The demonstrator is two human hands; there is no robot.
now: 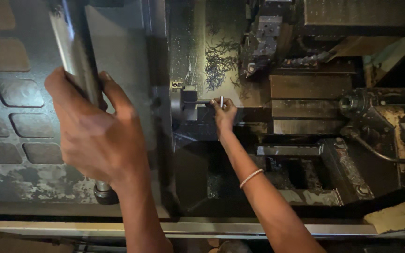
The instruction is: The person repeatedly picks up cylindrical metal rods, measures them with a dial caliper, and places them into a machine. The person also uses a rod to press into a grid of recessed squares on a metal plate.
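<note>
While the left hand [97, 136] is wrapped tight around the bright metal door handle [73, 51] of the machine's sliding door [19, 93], the right hand [224, 114] reaches deep into the work chamber and pinches a small metal rod [221, 101] between fingertips and thumb. The rod stands just beside the end of the thin shaft that sticks out of the dark round chuck [185, 104], near the chamber's left wall; whether it is already seated there or only held against it cannot be told from this view. A thin beaded bracelet [251, 177] circles the right forearm, which stretches across the chamber's front sill [258, 228]. Curled metal chips [221, 63] lie scattered on the sloped panel behind the chuck, and the tool turret [266, 37] hangs above and to the right of the hand. The risks seem plain: the pinch is light, so the rod could slip and drop into the dark pit below; the bare arm lies in the door's path, so a pull on the handle could trap it; the chips could cut skin, and the bracelet could snag.
</note>
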